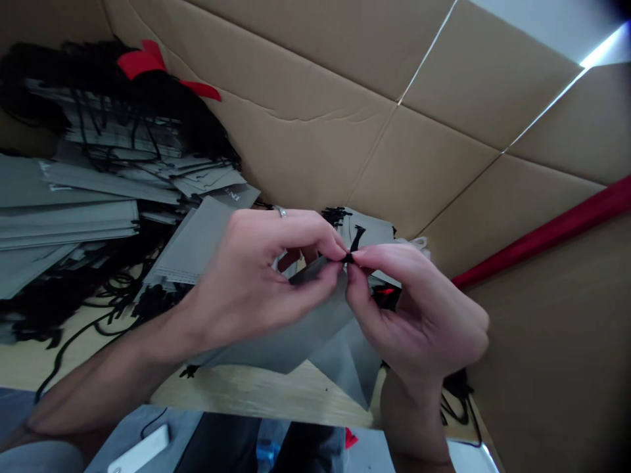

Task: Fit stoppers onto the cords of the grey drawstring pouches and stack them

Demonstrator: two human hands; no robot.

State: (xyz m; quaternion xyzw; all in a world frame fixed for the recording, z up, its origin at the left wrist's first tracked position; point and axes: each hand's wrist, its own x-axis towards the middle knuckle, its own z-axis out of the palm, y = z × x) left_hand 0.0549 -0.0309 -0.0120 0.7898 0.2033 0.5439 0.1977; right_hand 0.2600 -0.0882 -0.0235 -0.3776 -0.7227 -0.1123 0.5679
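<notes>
In a cardboard-walled work corner, a person is pinching a short black cord (358,236) with both bare hands, the ringed left hand (266,276) gripping it between thumb and forefinger from its left and the right hand (419,309) doing likewise from its right, so that the cord is lying directly between the nearly touching fingertips, one end poking up above them. Below the cord, a grey sheet (318,338) is stretching over a wooden tabletop (231,387), while well to the cord's left, piles of grey sheets (69,220) are crowding the surface.
</notes>
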